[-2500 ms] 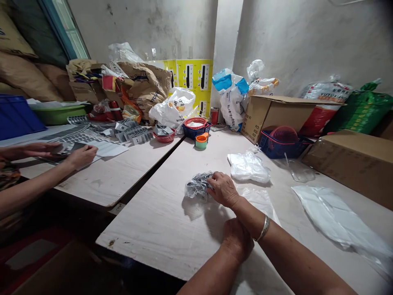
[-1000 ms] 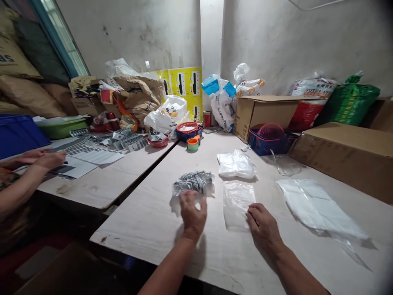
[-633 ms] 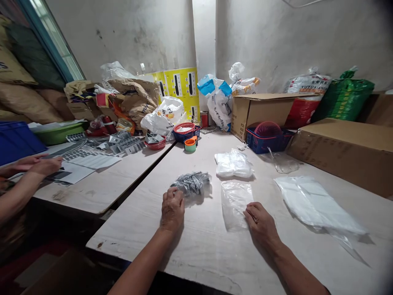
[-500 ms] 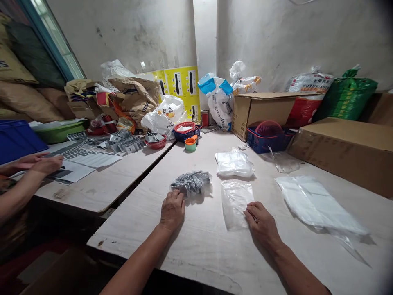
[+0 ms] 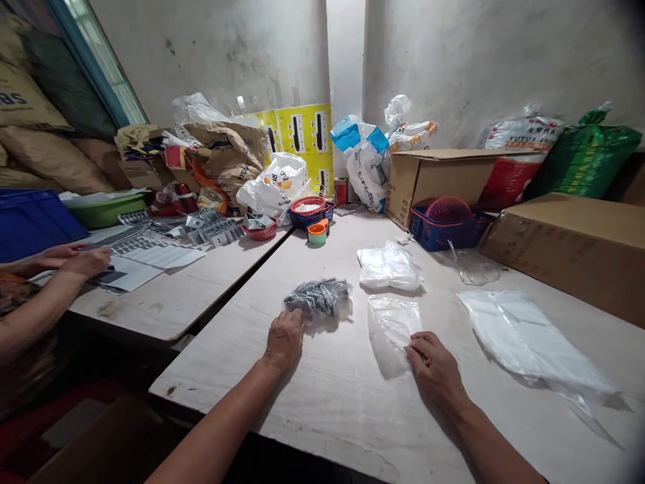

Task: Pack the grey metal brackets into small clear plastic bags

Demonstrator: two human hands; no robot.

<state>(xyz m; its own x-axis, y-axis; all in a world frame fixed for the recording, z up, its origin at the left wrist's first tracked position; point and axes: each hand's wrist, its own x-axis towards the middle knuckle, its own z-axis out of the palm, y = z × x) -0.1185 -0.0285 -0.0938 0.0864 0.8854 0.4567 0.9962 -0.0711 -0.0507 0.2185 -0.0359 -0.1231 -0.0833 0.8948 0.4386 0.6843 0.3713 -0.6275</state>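
Note:
My left hand [image 5: 285,338] rests on the wooden table [image 5: 322,410], its fingers curled against the near edge of a clear bag filled with grey pieces [image 5: 317,296]. My right hand [image 5: 433,365] lies on the table with its fingertips pinching the lower right corner of an empty clear plastic bag [image 5: 390,324], which lies flat between my hands. Just behind that bag sits a stack of white plastic bags [image 5: 387,267].
A large clear plastic sheet [image 5: 524,339] lies at the right. Cardboard boxes [image 5: 569,245], a blue basket [image 5: 446,232] and sacks line the back. On the left table another person's hands [image 5: 83,259] handle printed sheets [image 5: 151,255].
My left hand went from under my right arm to the grey-filled bag's near edge. My right hand left that bag and took the empty clear bag's corner. Since half a second ago almost nothing moved.

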